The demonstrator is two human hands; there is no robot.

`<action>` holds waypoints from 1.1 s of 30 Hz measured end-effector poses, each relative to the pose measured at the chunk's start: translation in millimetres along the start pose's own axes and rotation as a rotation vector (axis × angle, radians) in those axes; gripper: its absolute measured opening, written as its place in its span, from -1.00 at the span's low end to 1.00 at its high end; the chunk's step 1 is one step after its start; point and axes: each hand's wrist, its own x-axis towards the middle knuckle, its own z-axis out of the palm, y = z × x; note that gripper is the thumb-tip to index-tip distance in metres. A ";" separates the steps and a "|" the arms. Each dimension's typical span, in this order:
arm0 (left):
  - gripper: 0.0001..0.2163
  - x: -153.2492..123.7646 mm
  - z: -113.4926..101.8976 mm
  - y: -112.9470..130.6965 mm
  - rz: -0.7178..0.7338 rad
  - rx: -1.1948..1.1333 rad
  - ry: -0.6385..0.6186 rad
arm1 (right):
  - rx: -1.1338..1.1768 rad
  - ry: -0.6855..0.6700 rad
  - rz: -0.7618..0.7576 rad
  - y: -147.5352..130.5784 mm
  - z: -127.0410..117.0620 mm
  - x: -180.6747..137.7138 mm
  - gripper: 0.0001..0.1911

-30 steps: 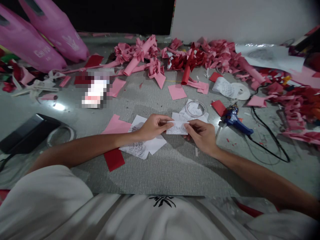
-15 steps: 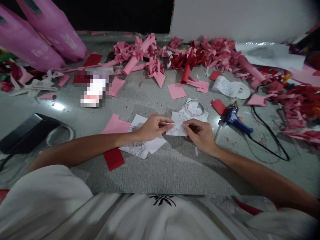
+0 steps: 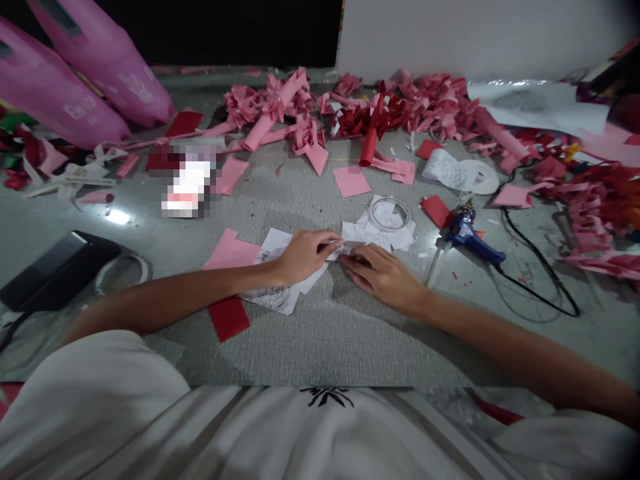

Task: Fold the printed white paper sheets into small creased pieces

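My left hand (image 3: 303,255) and my right hand (image 3: 383,275) meet at the middle of the grey table on a small folded white printed paper (image 3: 340,249). The left hand pinches its left end with curled fingers. The right hand lies over it, fingers pressing it flat against the table. More white printed sheets (image 3: 277,293) lie under and beside my left wrist. A clear tape ring (image 3: 389,215) rests on white papers just behind the hands.
A blue glue gun (image 3: 470,240) with a black cord lies right of my hands. Pink squares (image 3: 353,181), a red square (image 3: 228,318), heaps of pink and red folded paper (image 3: 400,110), pink bags (image 3: 75,93) and a black device (image 3: 55,267) surround the spot.
The small white paper was held up between both hands; now it is down on the table, with my right hand laid flat over it and my left still pinching its end.
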 end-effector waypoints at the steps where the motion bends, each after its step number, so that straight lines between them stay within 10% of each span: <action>1: -0.79 -0.2 1.8 -1.5 0.042 0.042 0.011 | 0.007 -0.024 0.005 0.9 0.5 1.1 -0.72; 8: -0.72 -12.5 -2.9 5.5 0.369 0.603 0.122 | 0.004 -0.120 0.039 1.0 1.6 3.4 -0.70; 11: -0.73 -26.0 -7.1 17.2 0.583 0.764 -0.023 | 0.027 -0.118 0.038 1.6 1.7 2.9 -0.74; 33: -0.75 -45.0 -6.9 25.1 0.499 0.928 -0.083 | -0.263 -0.127 0.060 -13.8 -14.9 -8.2 -0.78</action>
